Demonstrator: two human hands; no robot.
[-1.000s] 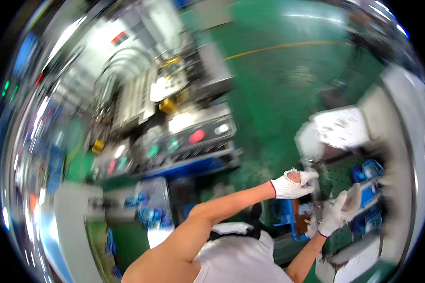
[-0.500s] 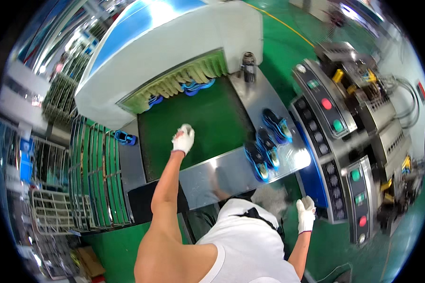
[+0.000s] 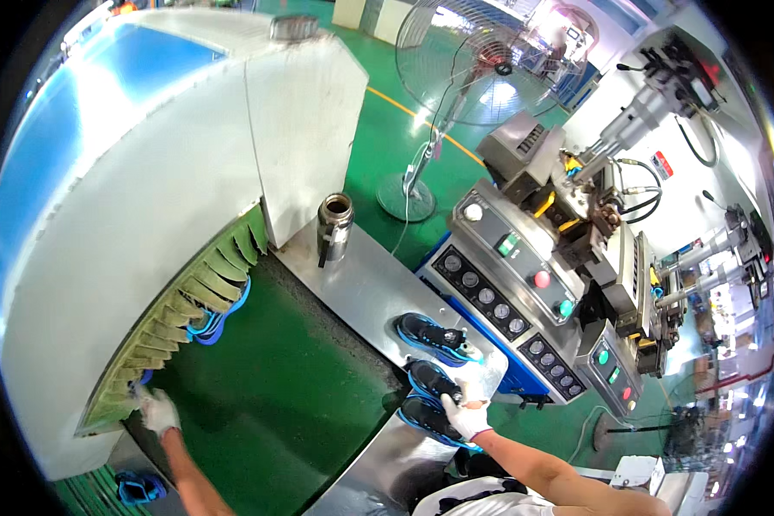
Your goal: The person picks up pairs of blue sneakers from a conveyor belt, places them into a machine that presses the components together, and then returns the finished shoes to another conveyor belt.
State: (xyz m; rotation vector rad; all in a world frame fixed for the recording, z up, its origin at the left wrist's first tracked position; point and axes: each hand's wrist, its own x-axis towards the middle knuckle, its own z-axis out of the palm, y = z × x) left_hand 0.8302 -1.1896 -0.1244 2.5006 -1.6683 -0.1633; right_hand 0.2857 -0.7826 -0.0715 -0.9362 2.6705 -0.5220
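Observation:
My left hand, in a white glove, reaches to the left side of the green conveyor belt, close to a blue shoe edge under the strip curtain. Motion smears its fingers. Another blue-soled shoe pokes out from the curtain farther right. On the metal ledge, my gloved right hand closes over the nearest black-and-blue sneaker. Right beside it lies a second sneaker, and a third sneaker sits farther along.
A green strip curtain hangs in the white machine housing. A steel flask stands on the ledge. One blue shoe lies at lower left. To the right is a press machine with gauges and buttons; behind stands a fan.
My view has swung to the right. My left hand has moved from over the belt to the curtain's left end. My right hand has come up from beside the press onto the nearest sneaker.

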